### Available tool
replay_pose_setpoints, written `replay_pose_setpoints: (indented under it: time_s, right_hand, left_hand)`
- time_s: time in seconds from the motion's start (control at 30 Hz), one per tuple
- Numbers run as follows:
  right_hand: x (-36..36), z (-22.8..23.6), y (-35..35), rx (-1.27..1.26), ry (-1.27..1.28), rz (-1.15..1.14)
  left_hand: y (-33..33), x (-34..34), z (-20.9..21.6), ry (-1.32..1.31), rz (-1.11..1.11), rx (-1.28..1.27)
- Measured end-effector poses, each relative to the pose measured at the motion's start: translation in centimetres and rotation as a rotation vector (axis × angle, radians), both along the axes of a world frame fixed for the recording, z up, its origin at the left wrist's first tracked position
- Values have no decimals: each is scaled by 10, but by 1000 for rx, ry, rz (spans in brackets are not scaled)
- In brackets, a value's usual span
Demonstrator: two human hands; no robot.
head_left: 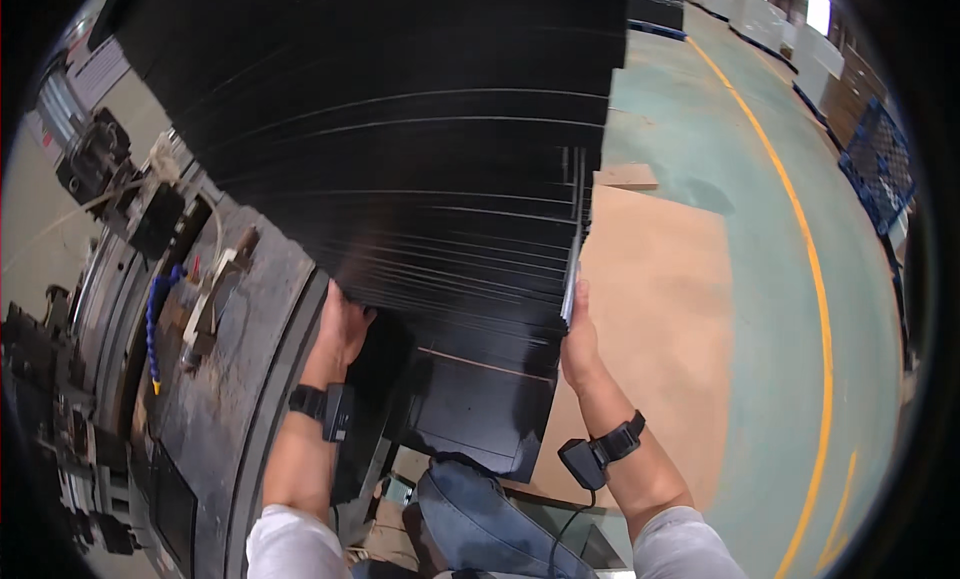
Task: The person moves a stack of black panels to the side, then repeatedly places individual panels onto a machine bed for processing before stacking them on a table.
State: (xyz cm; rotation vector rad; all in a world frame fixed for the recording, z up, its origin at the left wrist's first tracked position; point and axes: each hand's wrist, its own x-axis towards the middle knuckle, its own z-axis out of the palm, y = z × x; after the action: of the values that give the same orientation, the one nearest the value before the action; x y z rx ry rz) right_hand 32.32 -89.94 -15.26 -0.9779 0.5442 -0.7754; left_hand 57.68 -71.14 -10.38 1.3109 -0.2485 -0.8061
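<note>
Two bare hands flank one tall stack of thin black sheets (420,199), too many to count: the left hand (345,324) at its near-left edge, the right hand (580,344) at its right edge. Fingers are partly hidden, so I cannot tell how tightly they close. Two black strapped devices (338,412) circle the wrists. Left of the left hand lies one worn grey metal machine table (255,319); beyond the right, one flat brown board (665,299) and green floor (765,309).

- green floor (770,379), right side: brown board (660,319) flat, centre-right; painted yellow line (808,239)
- worn machine table (250,314), left: rusty metal piece (212,304) on top
</note>
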Motion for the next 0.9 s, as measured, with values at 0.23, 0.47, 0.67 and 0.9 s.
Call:
replay_pose_setpoints:
  time_s: [0.23,0.47,0.67,0.9]
  right_hand:
    - [-6,-6,3,-8,10,-273]
    - [-24,-98,-8,214,400,51]
    - [-13,-81,0,373,293,-11]
    - [-19,-76,2,378,210,60]
  left_hand:
    - [13,15,-38,21,106,-10]
    - [-13,-18,-129,74,148,196]
    - [-6,-20,-130,16,98,175]
    - [-9,-30,-125,60,140,158]
